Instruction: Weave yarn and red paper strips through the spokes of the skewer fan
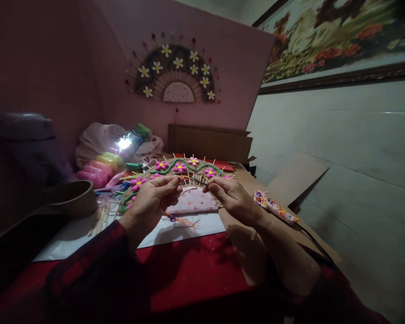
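A fan-shaped craft piece (185,173) of thin sticks lies on the table, with pink flowers, a green wavy cord and a dotted pink half-circle (194,203) at its base. My left hand (153,200) and my right hand (227,194) hover over it, both with fingers pinched. A thin light thread or stick (191,182) runs between the two pinches. An orange tassel with a purple bead (179,219) hangs below my left hand.
A finished fan with white flowers (175,74) hangs on the pink wall. A round brown bowl (73,196), plastic bags and coloured clay (103,164) sit at the left. Cardboard sheets (211,141) stand behind, a patterned strip (275,208) lies right. White paper (87,234) covers the red tablecloth.
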A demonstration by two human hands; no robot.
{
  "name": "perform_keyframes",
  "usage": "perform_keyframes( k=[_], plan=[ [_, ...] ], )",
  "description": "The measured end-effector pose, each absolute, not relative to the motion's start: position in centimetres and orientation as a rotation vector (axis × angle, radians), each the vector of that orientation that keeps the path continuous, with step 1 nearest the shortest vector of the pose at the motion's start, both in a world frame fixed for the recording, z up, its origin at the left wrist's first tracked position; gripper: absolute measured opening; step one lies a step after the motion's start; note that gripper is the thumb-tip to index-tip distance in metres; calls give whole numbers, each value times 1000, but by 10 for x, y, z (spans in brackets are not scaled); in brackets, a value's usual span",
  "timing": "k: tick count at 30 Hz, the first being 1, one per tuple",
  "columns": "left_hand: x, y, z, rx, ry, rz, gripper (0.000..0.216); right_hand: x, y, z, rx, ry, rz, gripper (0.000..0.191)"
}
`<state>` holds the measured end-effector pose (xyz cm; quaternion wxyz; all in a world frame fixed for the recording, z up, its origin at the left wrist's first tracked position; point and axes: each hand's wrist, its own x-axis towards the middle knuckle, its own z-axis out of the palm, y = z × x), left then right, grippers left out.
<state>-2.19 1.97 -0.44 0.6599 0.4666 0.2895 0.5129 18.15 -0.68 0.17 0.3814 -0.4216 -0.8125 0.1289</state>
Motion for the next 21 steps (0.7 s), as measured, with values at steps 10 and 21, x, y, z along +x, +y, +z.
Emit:
perform_keyframes(
  k=[10, 21],
  plan=[
    [-20, 18, -6, 996, 585, 1090, 20, 181, -2, -4, -1087, -2063, 182, 32],
    [-16, 14, -7, 1138, 549, 1046, 25, 178, -6, -3, -994, -2089, 96, 27]
  ],
)
